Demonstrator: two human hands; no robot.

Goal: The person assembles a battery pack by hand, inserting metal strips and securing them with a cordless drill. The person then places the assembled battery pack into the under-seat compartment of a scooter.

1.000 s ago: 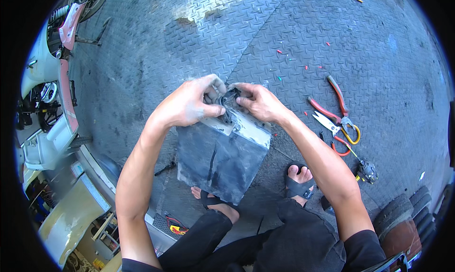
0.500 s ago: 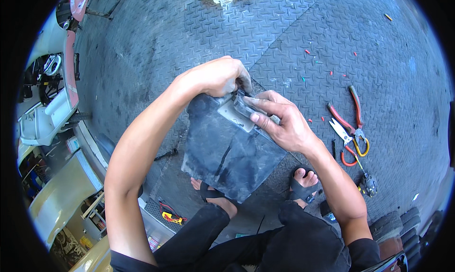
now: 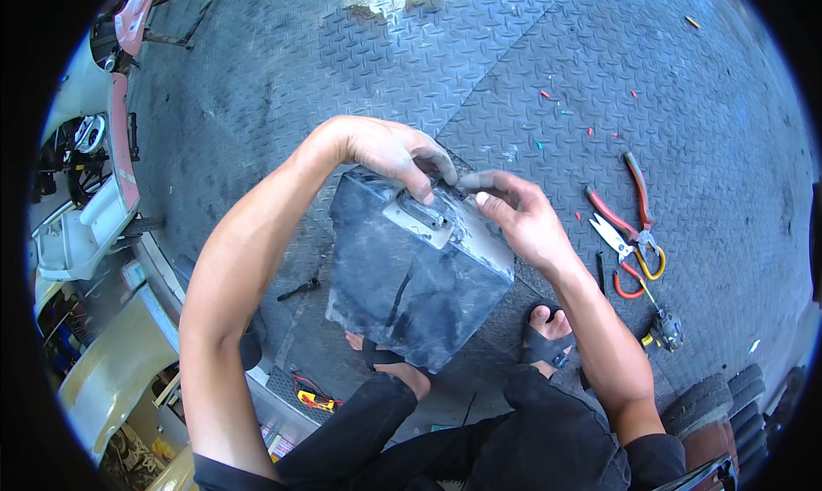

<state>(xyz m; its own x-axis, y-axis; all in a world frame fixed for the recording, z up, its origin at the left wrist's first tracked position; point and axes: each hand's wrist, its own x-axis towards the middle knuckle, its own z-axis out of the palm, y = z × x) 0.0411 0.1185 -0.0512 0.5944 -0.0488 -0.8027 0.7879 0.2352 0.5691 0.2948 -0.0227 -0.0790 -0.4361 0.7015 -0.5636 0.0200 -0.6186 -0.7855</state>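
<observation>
A dark, scuffed, box-like block (image 3: 377,268) stands between my feet, its top marked with a black streak. Near its far edge lies a pale grey plate (image 3: 408,227) with rounded corners. A dark, slot-shaped piece (image 3: 431,216) shows on that plate. My left hand (image 3: 387,151) arches over the far edge, its thumb at the plate and its fingers curled. From the right, my right hand (image 3: 524,220) pinches thumb to forefinger close to the left fingertips. Both sets of fingers meet at a small dark part (image 3: 452,191), too hidden to name.
To the right lie red-handled pliers (image 3: 635,226), scissors (image 3: 618,247) with red and yellow handles, and a dark tool (image 3: 666,330). Small coloured bits (image 3: 590,131) dot the floor. Vehicle panels (image 3: 86,226) line the left; tyres (image 3: 698,405) sit at lower right.
My right hand has let the dark flap down off the pale plate and moved to the far edge. My left thumb has come out over the plate, which is now more exposed.
</observation>
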